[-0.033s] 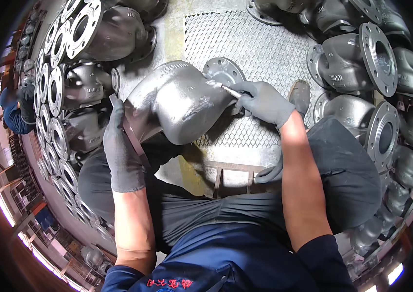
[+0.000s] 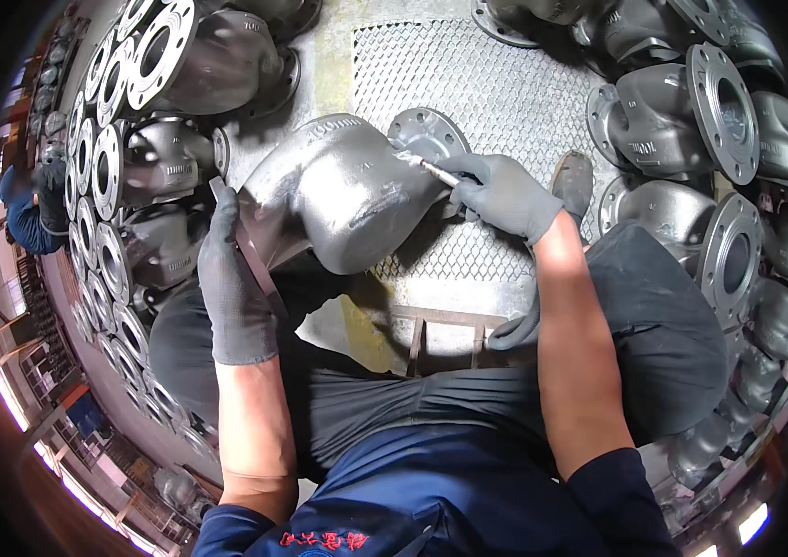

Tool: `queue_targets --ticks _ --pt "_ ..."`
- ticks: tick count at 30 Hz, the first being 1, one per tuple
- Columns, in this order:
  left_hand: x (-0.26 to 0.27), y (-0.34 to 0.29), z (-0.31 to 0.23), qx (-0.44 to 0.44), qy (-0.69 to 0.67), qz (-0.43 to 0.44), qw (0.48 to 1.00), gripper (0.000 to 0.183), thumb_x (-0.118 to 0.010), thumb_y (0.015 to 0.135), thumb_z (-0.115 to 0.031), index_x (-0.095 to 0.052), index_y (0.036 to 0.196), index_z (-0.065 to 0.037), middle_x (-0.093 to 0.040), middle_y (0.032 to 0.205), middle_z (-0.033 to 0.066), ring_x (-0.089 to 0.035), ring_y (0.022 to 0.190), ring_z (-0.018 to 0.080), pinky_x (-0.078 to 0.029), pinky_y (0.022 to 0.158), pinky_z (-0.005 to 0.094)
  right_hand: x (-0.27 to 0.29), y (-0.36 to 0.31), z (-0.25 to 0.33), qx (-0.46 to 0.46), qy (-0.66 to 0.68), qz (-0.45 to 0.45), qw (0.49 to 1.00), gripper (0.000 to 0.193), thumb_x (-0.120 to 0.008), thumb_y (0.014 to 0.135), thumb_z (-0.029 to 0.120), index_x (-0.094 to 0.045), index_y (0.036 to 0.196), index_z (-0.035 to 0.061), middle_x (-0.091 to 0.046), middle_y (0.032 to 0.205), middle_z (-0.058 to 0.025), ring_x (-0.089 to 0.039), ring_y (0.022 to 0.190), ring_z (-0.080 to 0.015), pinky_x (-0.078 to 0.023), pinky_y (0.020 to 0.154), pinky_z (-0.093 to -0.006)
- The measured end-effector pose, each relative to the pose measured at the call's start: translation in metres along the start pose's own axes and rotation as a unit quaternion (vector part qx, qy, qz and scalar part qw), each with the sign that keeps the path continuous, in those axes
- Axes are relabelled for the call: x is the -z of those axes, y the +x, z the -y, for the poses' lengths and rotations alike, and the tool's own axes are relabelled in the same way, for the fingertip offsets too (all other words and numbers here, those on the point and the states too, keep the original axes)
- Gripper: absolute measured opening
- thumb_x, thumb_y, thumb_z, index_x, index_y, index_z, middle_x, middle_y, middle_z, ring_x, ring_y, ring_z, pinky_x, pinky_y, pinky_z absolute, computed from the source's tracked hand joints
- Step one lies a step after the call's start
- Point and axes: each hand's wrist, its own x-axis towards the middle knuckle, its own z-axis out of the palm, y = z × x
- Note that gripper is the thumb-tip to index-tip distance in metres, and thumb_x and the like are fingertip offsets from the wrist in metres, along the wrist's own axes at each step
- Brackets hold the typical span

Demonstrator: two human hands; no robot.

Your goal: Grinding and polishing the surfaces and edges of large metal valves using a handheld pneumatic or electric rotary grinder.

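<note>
A matte grey work glove (image 2: pixel 238 320) of fine-textured fabric covers the left hand (image 2: pixel 230 283), its snug cuff ending at the wrist. A matching grey glove (image 2: pixel 535 212) covers the right hand (image 2: pixel 505 193). Both forearms are bare up to the navy-blue left sleeve (image 2: pixel 244 529) and right sleeve (image 2: pixel 619 501). The navy shirt (image 2: pixel 496 492) bears red lettering (image 2: pixel 324 539), with part of a pale-blue emblem (image 2: pixel 318 552) just below it. The loose trousers (image 2: pixel 658 320) are dark charcoal, creased across the lap; one shoe (image 2: pixel 573 178) looks dark with a brownish edge.
</note>
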Motion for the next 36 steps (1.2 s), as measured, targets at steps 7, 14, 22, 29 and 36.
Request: queue_targets --ticks 7,14,22,29,36 --pt "0.004 0.003 0.005 -0.027 -0.017 0.032 0.999 0.061 -0.064 0.110 -0.028 -0.046 0.155 0.008 -0.061 0.143 0.0123 -0.059 0.132 0.0204 -0.044 0.119 0.0385 -0.023 -0.014 -0.031 0.059 -0.073 -0.093 0.991 0.052 -0.054 0.098 0.005 -0.064 0.148 0.0057 -0.080 0.098 -0.0120 -0.067 0.072 -0.0120 -0.056 0.070 -0.0277" --pt "0.009 0.004 0.004 -0.025 0.008 0.007 1.000 0.025 -0.068 0.107 -0.022 -0.070 0.116 0.001 -0.070 0.109 0.0067 -0.067 0.104 0.0172 -0.053 0.099 0.0352 -0.063 -0.025 -0.040 0.006 0.022 -0.135 0.991 0.053 -0.054 0.102 0.007 -0.053 0.155 0.0012 -0.075 0.108 -0.0149 -0.069 0.081 -0.0160 -0.059 0.078 -0.0310" --pt "0.012 -0.006 0.014 -0.113 0.092 0.015 0.989 0.037 -0.072 0.105 -0.027 -0.067 0.123 0.005 -0.070 0.113 0.0086 -0.067 0.104 0.0161 -0.052 0.094 0.0300 -0.096 -0.012 -0.054 0.009 0.038 -0.250 0.967 0.047 -0.059 0.100 0.012 -0.061 0.145 0.0032 -0.075 0.105 -0.0274 -0.075 0.096 -0.0413 -0.059 0.089 -0.0462" --pt "0.038 -0.020 0.024 -0.274 0.472 -0.012 0.838 0.050 -0.068 0.107 -0.037 -0.066 0.126 0.009 -0.072 0.113 0.0160 -0.068 0.099 0.0189 -0.054 0.088 0.0360 -0.096 -0.018 -0.047 0.096 -0.017 -0.238 0.966 0.049 -0.055 0.101 0.006 -0.057 0.150 0.0020 -0.073 0.099 -0.0163 -0.071 0.072 -0.0184 -0.060 0.073 -0.0363" --pt "0.023 -0.024 0.028 -0.259 0.341 -0.027 0.903 0.056 -0.066 0.106 -0.043 -0.064 0.128 0.009 -0.074 0.112 0.0183 -0.069 0.100 0.0226 -0.054 0.091 0.0366 -0.094 -0.049 0.002 0.194 -0.137 -0.165 0.957 0.050 -0.060 0.099 0.012 -0.060 0.148 0.0028 -0.067 0.141 -0.0241 -0.065 0.130 -0.0377 -0.051 0.110 -0.0421"
